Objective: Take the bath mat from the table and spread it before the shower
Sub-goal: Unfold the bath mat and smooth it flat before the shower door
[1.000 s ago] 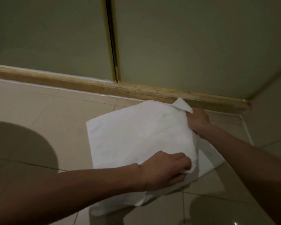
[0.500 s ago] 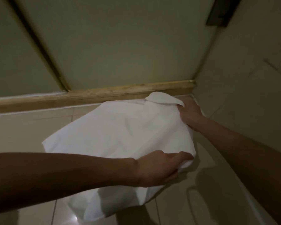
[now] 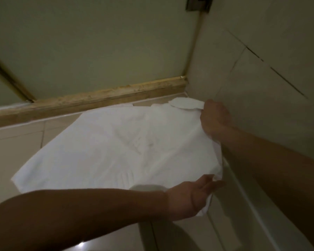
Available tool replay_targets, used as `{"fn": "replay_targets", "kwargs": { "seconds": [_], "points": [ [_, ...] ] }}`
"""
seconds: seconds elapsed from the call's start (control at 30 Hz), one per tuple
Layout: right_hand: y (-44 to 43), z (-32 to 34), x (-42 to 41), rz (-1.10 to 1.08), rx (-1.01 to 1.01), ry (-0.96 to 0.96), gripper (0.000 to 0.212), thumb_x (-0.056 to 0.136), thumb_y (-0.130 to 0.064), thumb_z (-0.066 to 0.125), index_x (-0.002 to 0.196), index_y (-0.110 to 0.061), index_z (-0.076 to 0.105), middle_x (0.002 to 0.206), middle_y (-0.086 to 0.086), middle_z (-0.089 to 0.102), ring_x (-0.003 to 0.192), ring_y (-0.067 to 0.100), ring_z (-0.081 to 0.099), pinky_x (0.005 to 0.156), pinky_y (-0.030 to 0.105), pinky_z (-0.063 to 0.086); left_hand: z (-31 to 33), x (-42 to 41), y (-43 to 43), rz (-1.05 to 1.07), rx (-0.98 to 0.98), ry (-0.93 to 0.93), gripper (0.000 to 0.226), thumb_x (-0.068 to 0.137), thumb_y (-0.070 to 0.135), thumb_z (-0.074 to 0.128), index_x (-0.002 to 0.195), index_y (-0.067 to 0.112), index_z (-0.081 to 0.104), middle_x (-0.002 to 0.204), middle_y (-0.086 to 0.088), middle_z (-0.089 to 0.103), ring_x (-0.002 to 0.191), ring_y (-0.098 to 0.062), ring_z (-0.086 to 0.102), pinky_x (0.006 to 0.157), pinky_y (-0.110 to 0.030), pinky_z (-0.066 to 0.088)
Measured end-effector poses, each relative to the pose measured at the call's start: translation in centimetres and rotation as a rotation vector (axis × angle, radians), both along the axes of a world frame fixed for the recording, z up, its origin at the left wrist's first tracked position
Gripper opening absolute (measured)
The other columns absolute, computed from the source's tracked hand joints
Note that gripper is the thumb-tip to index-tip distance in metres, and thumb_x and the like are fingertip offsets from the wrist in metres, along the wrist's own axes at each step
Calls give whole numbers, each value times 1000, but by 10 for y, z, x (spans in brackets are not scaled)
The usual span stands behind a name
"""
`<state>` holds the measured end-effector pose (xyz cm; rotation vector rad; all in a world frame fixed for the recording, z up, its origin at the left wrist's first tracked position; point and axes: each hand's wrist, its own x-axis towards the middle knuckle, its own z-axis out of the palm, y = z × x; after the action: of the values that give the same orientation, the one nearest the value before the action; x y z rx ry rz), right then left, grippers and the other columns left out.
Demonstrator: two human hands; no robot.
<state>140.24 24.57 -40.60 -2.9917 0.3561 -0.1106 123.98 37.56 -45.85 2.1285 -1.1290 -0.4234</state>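
Observation:
A white bath mat [image 3: 107, 151] lies spread over the beige floor tiles, just in front of the shower's wooden threshold [image 3: 98, 98]. My right hand [image 3: 215, 118] grips the mat's far right corner close to the side wall, and that corner is folded over. At the near right corner my left hand [image 3: 190, 194] pinches the mat's edge, thumb on top and fingers stretched out beneath the cloth. The right edge is lifted a little; the left part rests flat.
The frosted shower door [image 3: 98, 42] rises behind the threshold, with a dark frame strip [image 3: 9, 78] at the left. A tiled side wall [image 3: 261, 69] stands close on the right. Floor tiles [image 3: 13, 142] show to the left of the mat.
The mat has moved right toward the side wall and lies flatter and more spread out. Both hands went with it, and my left hand's fingers have straightened under the edge.

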Motion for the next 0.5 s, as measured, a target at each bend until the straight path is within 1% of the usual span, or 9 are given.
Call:
{"fn": "replay_targets", "kwargs": {
  "seconds": [0.07, 0.1, 0.17, 0.23, 0.33, 0.37, 0.43, 0.47, 0.5],
  "points": [
    [-8, -1, -6, 81, -84, -1, 19, 94, -8, 43, 107, -1, 55, 110, 22, 60, 101, 39, 59, 79, 39, 48, -10, -1, -14, 10, -6, 33, 67, 89, -1, 54, 148, 11, 27, 149, -22, 28, 96, -46, 59, 82, -43, 47],
    [-12, -3, -10, 113, -123, 4, 20, 94, -7, 42, 110, -1, 53, 112, 22, 59, 103, 39, 59, 82, 40, 47, -14, -3, -21, 5, -17, 51, 69, 87, -1, 56, 149, 11, 26, 151, -21, 27, 100, -44, 59, 84, -40, 47],
    [-17, -10, -19, 158, -183, 36, 26, 96, -6, 39, 119, -1, 48, 117, 22, 57, 107, 38, 57, 86, 41, 45, -23, -7, -29, -17, -31, 47, 73, 85, -1, 59, 149, 10, 25, 152, -22, 26, 103, -42, 58, 83, -38, 47],
    [-18, -18, -25, 182, -192, 68, 29, 96, -7, 39, 124, -2, 45, 118, 21, 57, 107, 38, 57, 86, 42, 45, -29, -9, -28, -22, -18, -4, 69, 88, 1, 55, 149, 8, 24, 152, -20, 27, 108, -42, 56, 83, -41, 49],
    [-16, -25, -30, 168, -126, 95, 28, 96, -12, 40, 123, -2, 43, 117, 22, 57, 106, 39, 57, 85, 42, 45, -32, -6, -14, -39, -60, -125, 57, 92, 4, 54, 144, -3, 31, 148, -26, 35, 125, -40, 48, 96, -47, 47],
    [-13, -26, -30, 161, -101, 108, 30, 97, -15, 41, 124, -2, 41, 118, 22, 55, 107, 39, 56, 86, 42, 44, -32, -2, -6, -25, -76, -162, 56, 92, 6, 56, 142, -6, 33, 146, -27, 36, 128, -39, 45, 102, -46, 42],
    [-7, -30, -31, 162, -63, 134, 33, 97, -19, 42, 125, -2, 40, 120, 21, 53, 108, 38, 55, 86, 41, 44, -27, 13, 15, 59, -43, -178, 59, 94, 13, 55, 145, -2, 30, 150, -22, 32, 136, -34, 36, 115, -40, 23],
    [-3, -32, -32, 168, -57, 140, 32, 96, -21, 44, 123, -3, 41, 120, 21, 52, 106, 37, 55, 85, 41, 44, -25, 23, 27, 120, -17, -190, 60, 95, 16, 53, 147, 2, 28, 153, -20, 29, 139, -31, 31, 117, -37, 14],
    [2, -34, -32, 177, -58, 140, 32, 95, -23, 45, 120, -4, 41, 119, 20, 51, 104, 37, 55, 84, 41, 44, -23, 34, 40, 198, 16, -210, 58, 96, 18, 50, 147, 4, 27, 154, -19, 27, 141, -29, 27, 118, -36, 9]
  ]
}}
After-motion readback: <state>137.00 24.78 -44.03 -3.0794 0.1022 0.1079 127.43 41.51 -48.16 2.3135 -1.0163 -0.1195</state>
